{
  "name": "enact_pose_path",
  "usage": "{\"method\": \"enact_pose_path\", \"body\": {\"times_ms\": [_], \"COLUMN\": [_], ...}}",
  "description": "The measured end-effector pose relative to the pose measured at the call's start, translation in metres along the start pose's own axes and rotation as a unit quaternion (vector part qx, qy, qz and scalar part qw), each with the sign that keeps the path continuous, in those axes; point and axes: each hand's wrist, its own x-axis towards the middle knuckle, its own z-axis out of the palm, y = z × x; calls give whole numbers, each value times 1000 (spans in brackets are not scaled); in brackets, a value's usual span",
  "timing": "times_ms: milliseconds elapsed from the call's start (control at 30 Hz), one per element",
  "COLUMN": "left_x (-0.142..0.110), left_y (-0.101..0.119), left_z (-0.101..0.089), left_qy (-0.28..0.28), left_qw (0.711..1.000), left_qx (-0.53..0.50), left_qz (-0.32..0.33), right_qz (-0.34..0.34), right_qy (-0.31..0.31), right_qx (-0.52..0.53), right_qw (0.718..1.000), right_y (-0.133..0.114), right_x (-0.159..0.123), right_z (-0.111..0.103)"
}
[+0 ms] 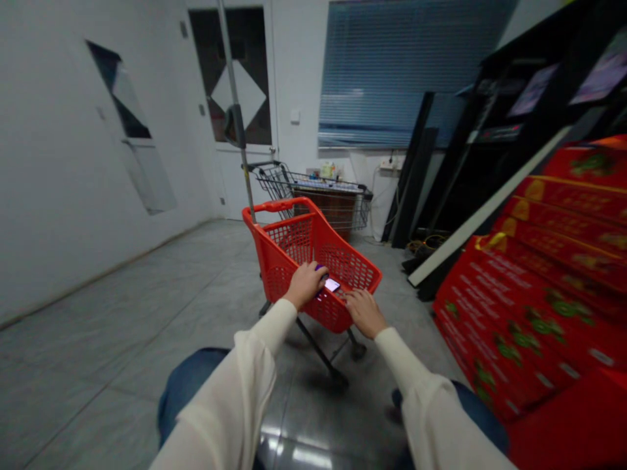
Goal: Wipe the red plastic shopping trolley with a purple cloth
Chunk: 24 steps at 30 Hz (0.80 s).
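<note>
Lit rectangular smartphone (332, 284) at 12 o'clock, above red plastic mesh shopping-cart basket (274, 207). Left hand (306, 285) curled around its edge, apparently gripping. Right hand (365, 313) loosely half-curled just beside, nothing visibly held.

My left hand (306, 285) half covers the phone (332, 284), its screen too small to read; a purple edge (320, 267) mostly hides beneath my fingers, and the red cartons (529, 307) run off the right side

Red mesh shopping cart (298, 240), cream sleeves (228, 385)
</note>
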Motion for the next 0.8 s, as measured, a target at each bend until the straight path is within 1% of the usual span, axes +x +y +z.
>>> {"method": "enact_pose_path", "body": {"times_ms": [67,200,267,333,467,533,600,633,733,800], "left_x": [-1,-8,-10,-9,-4,-6,-13,-17,-25,-25], "left_y": [4,20,21,14,-9,-16,-17,-14,-4,0], "left_z": [4,14,17,17,9,5,4,3,4,4], "left_qy": [1,8,16,20,24,26,25,22,4,-5], "left_qw": [1000,997,997,997,999,999,999,999,998,995], "left_qx": [1,-21,-30,-36,-46,-44,-40,-39,-38,-33], "left_qz": [6,73,75,59,10,-10,-15,-5,59,90], "right_qz": [0,21,27,38,66,58,37,26,10,3], "right_qy": [-8,-2,-2,-1,9,3,-3,-2,8,2], "right_qx": [-12,-38,-39,-36,-36,-34,-27,-25,-31,-40], "right_qw": [1000,999,999,999,997,998,999,999,999,999], "right_y": [-2,-10,-15,-23,-45,-51,-49,-45,-27,-18], "right_x": [0,-1,-1,-2,-5,-5,-4,-4,0,2], "right_z": [1,-1,-4,-6,-9,-10,-11,-11,-10,-8]}}
